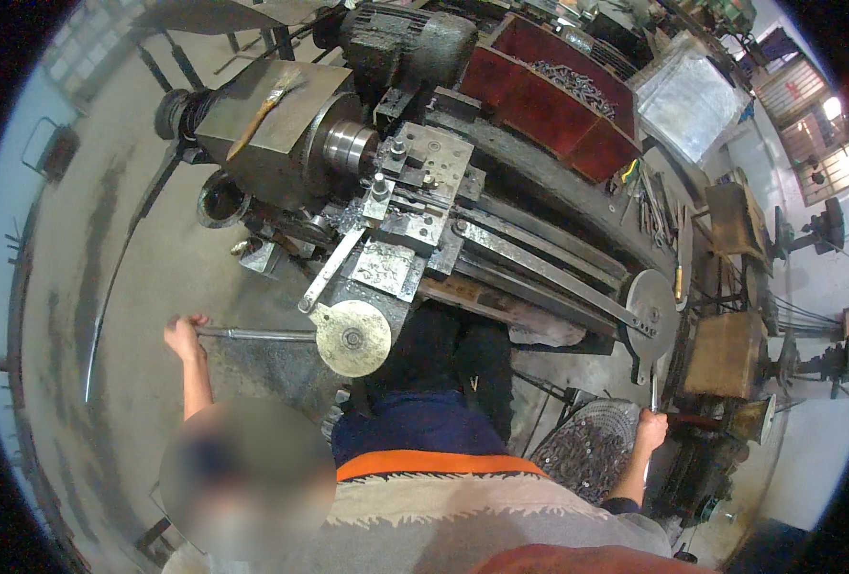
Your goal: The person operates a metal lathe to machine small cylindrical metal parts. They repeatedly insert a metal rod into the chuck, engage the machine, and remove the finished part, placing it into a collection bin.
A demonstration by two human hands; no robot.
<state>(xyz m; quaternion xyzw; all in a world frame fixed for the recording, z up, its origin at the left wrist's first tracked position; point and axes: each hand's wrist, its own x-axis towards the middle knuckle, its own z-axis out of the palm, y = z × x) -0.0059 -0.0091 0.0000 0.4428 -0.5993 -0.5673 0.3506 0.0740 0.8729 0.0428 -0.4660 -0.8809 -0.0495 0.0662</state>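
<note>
From my end, I see a grimy grey desk (560, 193) carrying a red bin (549, 115) that holds small metal pieces (577, 84) (too tiny for me to identify). Right of the bin, hand tools (652, 212) lie in a loose cluster; left of it, a brush (260, 119) rests atop a metal housing (295, 129).

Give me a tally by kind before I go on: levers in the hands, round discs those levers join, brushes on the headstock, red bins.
Levers: 2 (one in the left hand, one; one in the right hand, one)
Round metal discs: 2
Wood-handled brush: 1
Dark red bin: 1
Total: 6
</note>
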